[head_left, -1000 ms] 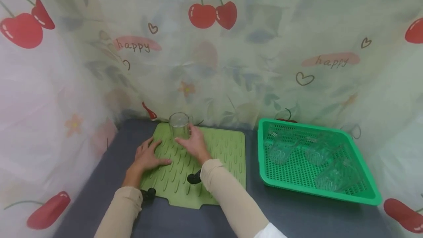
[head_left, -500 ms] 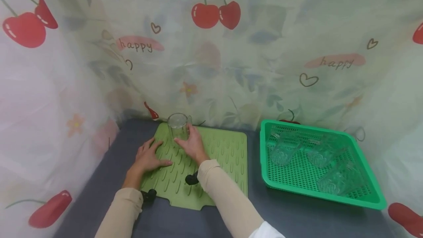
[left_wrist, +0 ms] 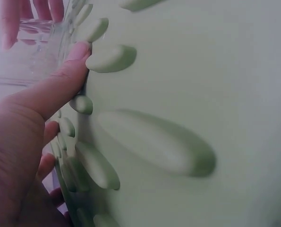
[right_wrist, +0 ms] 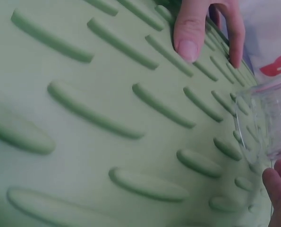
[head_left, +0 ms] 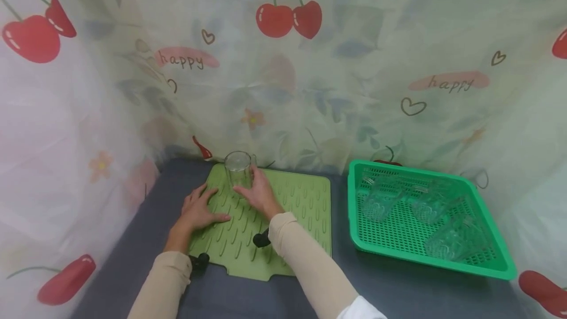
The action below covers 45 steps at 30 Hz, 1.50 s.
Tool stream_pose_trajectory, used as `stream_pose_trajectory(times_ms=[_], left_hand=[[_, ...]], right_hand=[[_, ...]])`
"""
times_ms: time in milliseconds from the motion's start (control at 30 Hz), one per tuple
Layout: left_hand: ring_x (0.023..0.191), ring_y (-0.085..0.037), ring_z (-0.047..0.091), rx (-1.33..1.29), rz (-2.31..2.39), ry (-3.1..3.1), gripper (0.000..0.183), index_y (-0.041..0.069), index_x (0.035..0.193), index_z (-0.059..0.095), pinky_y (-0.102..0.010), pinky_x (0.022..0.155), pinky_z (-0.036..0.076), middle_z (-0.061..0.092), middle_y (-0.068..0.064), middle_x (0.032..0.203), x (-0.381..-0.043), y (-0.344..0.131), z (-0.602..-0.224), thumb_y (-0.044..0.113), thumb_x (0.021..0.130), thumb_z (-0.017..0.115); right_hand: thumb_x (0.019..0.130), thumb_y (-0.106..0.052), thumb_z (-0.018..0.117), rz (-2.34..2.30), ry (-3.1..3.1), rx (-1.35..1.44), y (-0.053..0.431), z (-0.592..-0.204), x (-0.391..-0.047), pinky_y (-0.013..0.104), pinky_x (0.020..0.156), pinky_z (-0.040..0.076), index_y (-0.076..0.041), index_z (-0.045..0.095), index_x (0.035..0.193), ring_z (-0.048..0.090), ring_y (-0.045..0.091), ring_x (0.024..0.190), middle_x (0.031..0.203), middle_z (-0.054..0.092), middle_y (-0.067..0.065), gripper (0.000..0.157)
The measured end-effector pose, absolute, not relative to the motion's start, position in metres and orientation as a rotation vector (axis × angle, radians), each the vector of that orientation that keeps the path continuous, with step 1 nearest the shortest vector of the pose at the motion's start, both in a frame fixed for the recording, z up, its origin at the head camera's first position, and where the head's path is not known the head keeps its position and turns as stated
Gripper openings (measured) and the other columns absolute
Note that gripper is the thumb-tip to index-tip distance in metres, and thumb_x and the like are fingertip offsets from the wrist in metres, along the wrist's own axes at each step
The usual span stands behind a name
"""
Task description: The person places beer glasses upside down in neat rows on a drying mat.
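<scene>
The right hand [head_left: 260,191] grips a clear glass mug [head_left: 237,167] near a green ridged mat's [head_left: 305,201] far edge, room rightward. The left hand [head_left: 198,210], fingers wide, straddles the left edge.

brown word "happy" [head_left: 182,60] on the backdrop's [head_left: 283,107] left pink patch [head_left: 209,58], second "happy" [head_left: 451,83] on its right pink patch [head_left: 480,79]

The right sleeve [head_left: 303,255] blocked a chunk of the green ridged mat [head_left: 305,196] in the head view. Right wrist view chopped off part of the glass mug [right_wrist: 275,118] and most of the right hand's fingers [right_wrist: 274,184]. Glassware [head_left: 376,207] in the green basket [head_left: 421,258] was too blurry for clean outlines.
</scene>
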<state>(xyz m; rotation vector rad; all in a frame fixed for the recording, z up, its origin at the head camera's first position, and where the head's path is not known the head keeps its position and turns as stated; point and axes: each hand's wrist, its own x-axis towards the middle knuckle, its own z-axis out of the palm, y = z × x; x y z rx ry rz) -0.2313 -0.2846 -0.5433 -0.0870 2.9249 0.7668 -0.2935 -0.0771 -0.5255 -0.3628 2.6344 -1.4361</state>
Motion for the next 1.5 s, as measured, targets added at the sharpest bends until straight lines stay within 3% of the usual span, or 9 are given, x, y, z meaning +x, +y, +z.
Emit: stream_pose_trajectory(times_ms=[200, 567, 733, 867, 1067, 1500], left_hand=[[0.15, -0.056, 0.016, -0.076, 0.799, 2.921, 0.105, 0.015, 0.158, 0.039, -0.076, 0.114, 0.024, 0.013, -0.02, 0.17, -0.23, -0.282, -0.542, 0.059, 0.075, 0.085], [0.15, -0.055, 0.015, -0.07, 0.821, 2.904, 0.106, 0.013, 0.158, 0.038, -0.075, 0.115, 0.025, 0.011, -0.021, 0.17, -0.23, -0.284, -0.541, 0.058, 0.075, 0.086], [0.15, -0.056, 0.015, -0.071, 0.829, 2.89, 0.107, 0.013, 0.159, 0.037, -0.075, 0.116, 0.024, 0.009, -0.022, 0.17, -0.232, -0.285, -0.54, 0.057, 0.075, 0.086], [0.149, -0.056, 0.015, -0.066, 0.824, 2.885, 0.108, 0.013, 0.159, 0.036, -0.075, 0.116, 0.023, 0.008, -0.023, 0.17, -0.233, -0.286, -0.54, 0.058, 0.074, 0.086], [0.15, -0.056, 0.013, -0.044, 0.829, 2.891, 0.109, 0.013, 0.159, 0.036, -0.075, 0.117, 0.021, 0.009, -0.023, 0.17, -0.233, -0.286, -0.541, 0.059, 0.074, 0.086], [0.152, -0.057, 0.008, -0.035, 0.853, 2.881, 0.108, 0.014, 0.16, 0.034, -0.077, 0.117, 0.017, 0.008, -0.022, 0.17, -0.231, -0.287, -0.542, 0.059, 0.075, 0.085]], right_hand=[[0.089, -0.047, 0.077, -1.348, 2.678, -0.412, -0.065, -0.525, -0.294, 0.046, 0.12, 0.041, -0.016, 0.029, 0.161, 0.045, 0.029, 0.146, 0.159, 0.044, 0.009, 0.091], [0.085, -0.063, 0.074, -0.971, 2.788, -0.556, -0.048, -0.515, -0.292, 0.052, 0.116, 0.043, -0.021, 0.018, 0.164, 0.035, 0.034, 0.15, 0.163, 0.027, 0.014, 0.105], [0.084, -0.074, 0.067, -0.658, 2.924, -0.632, -0.04, -0.509, -0.295, 0.053, 0.123, 0.034, -0.019, 0.019, 0.164, 0.031, 0.036, 0.152, 0.165, 0.026, 0.013, 0.108], [0.084, -0.082, 0.057, -0.434, 2.978, -0.645, -0.032, -0.503, -0.295, 0.059, 0.124, 0.029, -0.025, 0.015, 0.164, 0.027, 0.037, 0.154, 0.167, 0.024, 0.013, 0.107], [0.083, -0.085, 0.053, -0.328, 2.999, -0.578, -0.019, -0.49, -0.293, 0.069, 0.123, 0.02, -0.027, 0.015, 0.165, 0.02, 0.04, 0.156, 0.169, 0.021, 0.013, 0.107], [0.084, -0.09, 0.042, -0.2, 3.025, -0.547, 0.007, -0.471, -0.294, 0.069, 0.125, 0.01, -0.03, 0.008, 0.166, 0.01, 0.044, 0.159, 0.173, 0.012, 0.013, 0.107]])
